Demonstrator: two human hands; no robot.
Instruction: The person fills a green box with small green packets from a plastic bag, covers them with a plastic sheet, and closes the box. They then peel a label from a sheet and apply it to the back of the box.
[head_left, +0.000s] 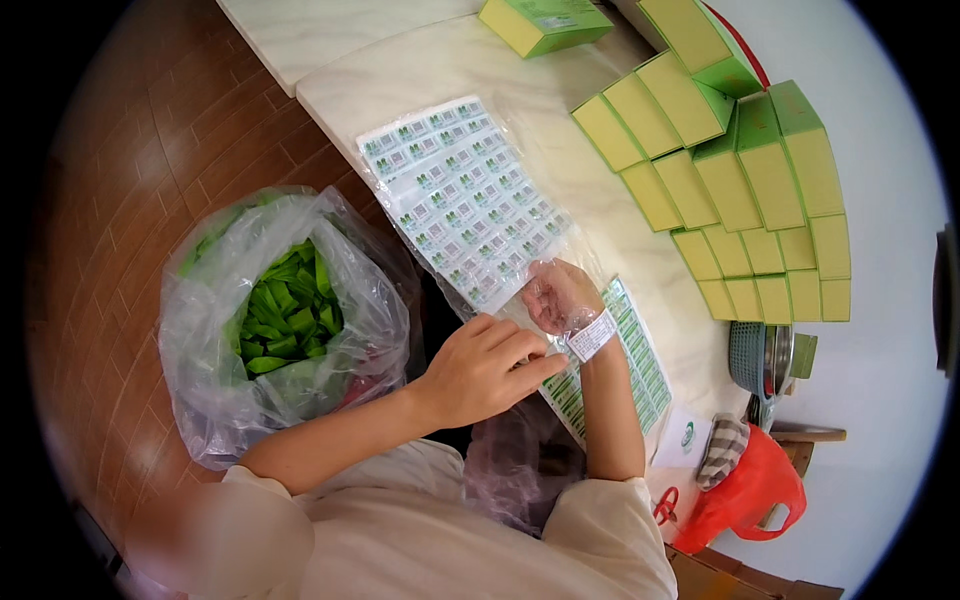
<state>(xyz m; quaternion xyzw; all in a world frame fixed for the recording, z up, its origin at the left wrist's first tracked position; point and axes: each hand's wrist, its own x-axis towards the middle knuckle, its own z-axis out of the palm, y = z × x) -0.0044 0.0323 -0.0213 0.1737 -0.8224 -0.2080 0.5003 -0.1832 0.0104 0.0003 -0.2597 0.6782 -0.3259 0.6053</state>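
A stack of sticker sheets (450,185), printed in rows of small green marks and square codes, lies in a clear plastic bag (590,255) on the table. My right hand (560,298) is inside the bag's near end, its curled fingers at the sheets' near corner. A white paper label (592,336) on the plastic lies over my right wrist. Beside that wrist, my left hand (482,368) has thumb and forefinger together at the bag's mouth. Under my right forearm is a green-and-white sticker sheet (640,350), partly covered.
Pale green boxes (750,180) stand stacked along the wall, and another box (548,22) lies at the far edge. A large clear bag of green packets (288,310) stands left of the table. At right are a basket (746,355), a red bag (760,490) and red scissors (665,505).
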